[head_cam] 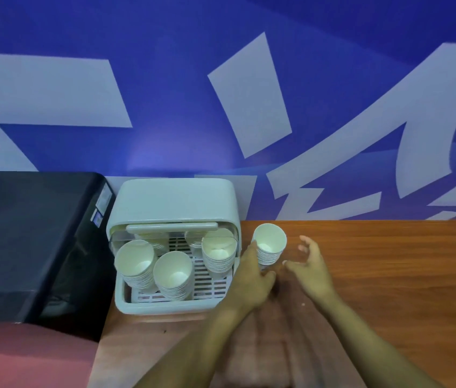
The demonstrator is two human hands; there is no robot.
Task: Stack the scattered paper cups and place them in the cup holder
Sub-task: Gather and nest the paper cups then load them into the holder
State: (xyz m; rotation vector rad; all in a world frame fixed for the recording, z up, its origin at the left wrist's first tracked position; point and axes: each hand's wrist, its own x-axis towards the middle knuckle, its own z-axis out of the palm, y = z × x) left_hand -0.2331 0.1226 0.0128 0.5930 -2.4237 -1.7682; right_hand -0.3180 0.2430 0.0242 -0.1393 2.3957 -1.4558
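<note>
1. One stack of paper cups point(269, 245) is standing upright on the wooden table point(389, 275), just beside the right wall of the cup holder point(175, 203); judging by the task, it is waiting there to be lifted in.
2. The left hand point(252, 281) is wrapping around the stack's lower part, fingers behind and thumb in front, probably to keep the nested cups from tipping.
3. The right hand point(309, 268) is hovering just beside the stack with fingers spread and relaxed, grasping nothing.
4. Several stacks point(172, 275) are already sitting mouths-up on the holder's slatted tray, under its raised lid, so the task looks nearly finished.
5. The black appliance point(25, 242) to the left is carrying small stickers, too blurred to read; the blue wall point(165, 93) is showing large pale strokes of lettering I cannot read.
</note>
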